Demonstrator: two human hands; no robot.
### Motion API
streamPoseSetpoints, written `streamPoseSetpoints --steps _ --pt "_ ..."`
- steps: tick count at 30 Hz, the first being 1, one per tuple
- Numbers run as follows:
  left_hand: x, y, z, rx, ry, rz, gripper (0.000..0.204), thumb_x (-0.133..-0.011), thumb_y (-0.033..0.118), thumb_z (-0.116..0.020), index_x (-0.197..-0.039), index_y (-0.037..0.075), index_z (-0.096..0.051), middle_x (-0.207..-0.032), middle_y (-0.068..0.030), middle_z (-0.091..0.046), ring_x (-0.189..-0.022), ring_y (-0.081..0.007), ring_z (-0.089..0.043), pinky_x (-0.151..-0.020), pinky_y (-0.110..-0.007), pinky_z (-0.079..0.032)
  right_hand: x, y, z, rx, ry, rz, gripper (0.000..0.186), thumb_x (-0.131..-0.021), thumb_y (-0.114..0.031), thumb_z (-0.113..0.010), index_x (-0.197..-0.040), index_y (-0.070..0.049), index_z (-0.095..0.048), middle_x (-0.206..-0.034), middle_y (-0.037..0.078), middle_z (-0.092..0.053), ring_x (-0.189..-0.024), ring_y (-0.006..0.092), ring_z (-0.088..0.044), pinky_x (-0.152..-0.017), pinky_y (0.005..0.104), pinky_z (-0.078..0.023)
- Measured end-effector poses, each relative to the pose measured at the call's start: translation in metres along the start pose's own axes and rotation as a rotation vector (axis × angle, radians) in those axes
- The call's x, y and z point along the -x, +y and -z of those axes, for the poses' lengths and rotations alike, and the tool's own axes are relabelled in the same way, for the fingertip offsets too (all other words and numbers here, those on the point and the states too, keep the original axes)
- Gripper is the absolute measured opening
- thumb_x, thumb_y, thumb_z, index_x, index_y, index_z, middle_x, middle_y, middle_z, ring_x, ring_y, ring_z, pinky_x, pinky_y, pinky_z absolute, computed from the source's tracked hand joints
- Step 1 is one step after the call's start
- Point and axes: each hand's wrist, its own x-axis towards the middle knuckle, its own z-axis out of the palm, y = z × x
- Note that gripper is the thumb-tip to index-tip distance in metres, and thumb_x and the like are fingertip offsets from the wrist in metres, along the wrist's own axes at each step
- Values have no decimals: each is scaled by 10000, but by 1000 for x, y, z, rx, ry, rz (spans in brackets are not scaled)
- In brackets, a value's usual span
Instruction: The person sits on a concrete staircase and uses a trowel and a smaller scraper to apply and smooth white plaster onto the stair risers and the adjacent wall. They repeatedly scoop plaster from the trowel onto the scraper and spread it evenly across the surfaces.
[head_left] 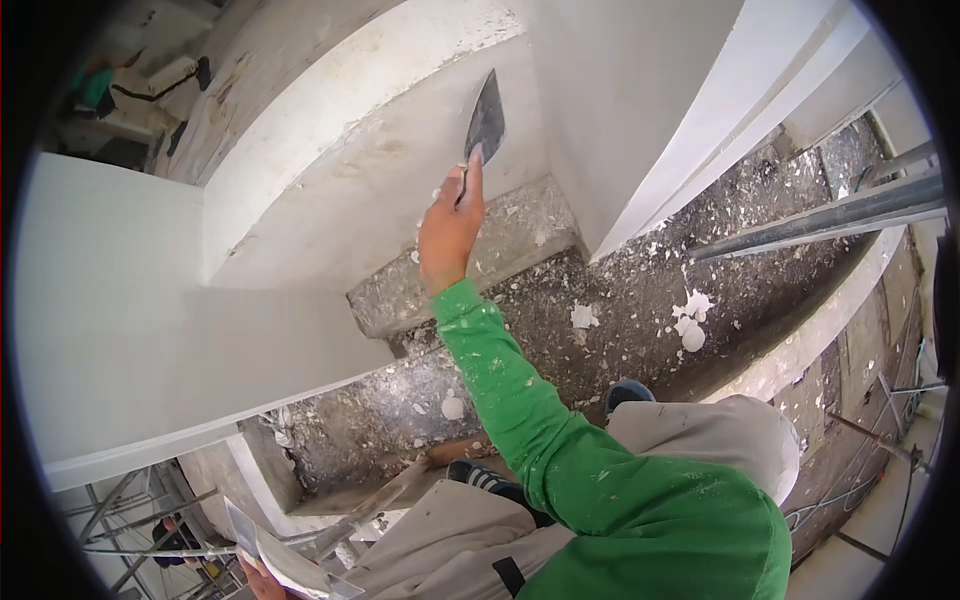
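Note:
My right hand [450, 228], in a green sleeve spattered with white, is closed around the handle of a pointed trowel [487, 118]. The trowel's grey blade points up and lies over the pale face of the low wall [400, 150]; whether it touches the wall I cannot tell. At the lower left edge, my left hand [262, 582] is partly cut off. It grips a flat metal plastering blade [290, 568] with white plaster along it.
White splatters and plaster lumps [692, 328] lie on the dark, rough floor [590, 290]. A concrete step [480, 250] runs along the wall's foot. Metal poles [830, 215] slant in from the right. Scaffolding [130, 530] stands lower left. Another person [150, 95] is at upper left.

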Motion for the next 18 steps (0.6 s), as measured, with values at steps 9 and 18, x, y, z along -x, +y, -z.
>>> streamPoseSetpoints --steps 9,18 --pt "1 18 -19 277 2 184 475 -845 158 -508 -1266 -53 -444 -1237 -165 -525 -1138 -262 -505 -945 -373 -425 -24 -28 9 54 66 217 450 -965 -142 -404 -1392 -24 -325 -1316 219 -438 -1154 287 -476 -949 348 -386" --pt "1 12 -19 -540 -146 -327 491 -934 141 -464 -1345 -85 -318 -1350 -170 -435 -1192 -193 -459 -1008 -269 -333 102 -15 40 567 -485 705 475 -781 -89 -623 -1236 -216 -570 -880 100 -563 -667 236 -593 -526 332 -486"
